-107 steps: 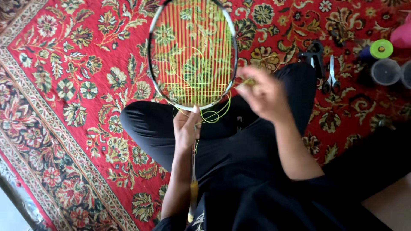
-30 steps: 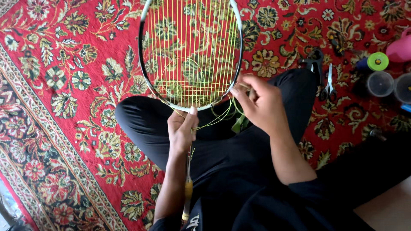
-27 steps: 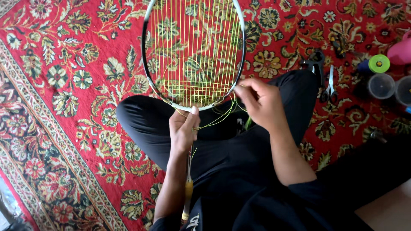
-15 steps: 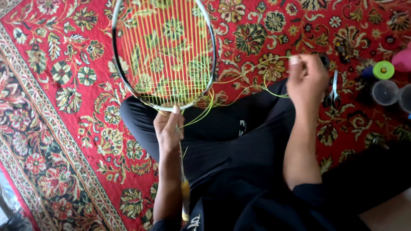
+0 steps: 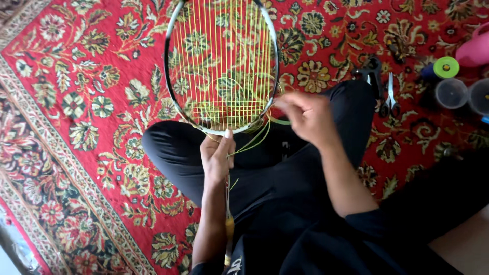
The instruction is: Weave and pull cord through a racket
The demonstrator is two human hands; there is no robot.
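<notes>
A badminton racket (image 5: pixel 172 89) with a dark and white frame and yellow-green strings points away from me over my crossed legs in black trousers. My left hand (image 5: pixel 216 153) grips the racket at the throat, just below the head. My right hand (image 5: pixel 308 117) is beside the head's lower right edge, fingers pinched on the loose yellow-green string (image 5: pixel 254 140) that loops out from the bottom of the frame. The hand is slightly blurred.
A red carpet (image 5: pixel 76 102) with a flower pattern covers the floor. At the right lie black pliers (image 5: pixel 372 69) and small clippers (image 5: pixel 390 99). Farther right stand a green-capped bottle (image 5: pixel 445 67), round clear tubs (image 5: pixel 451 93) and a pink object (image 5: pixel 473 48).
My right hand, which had pulled the string out far to the right, has come back in to the racket's lower right edge. The racket head shifted slightly right.
</notes>
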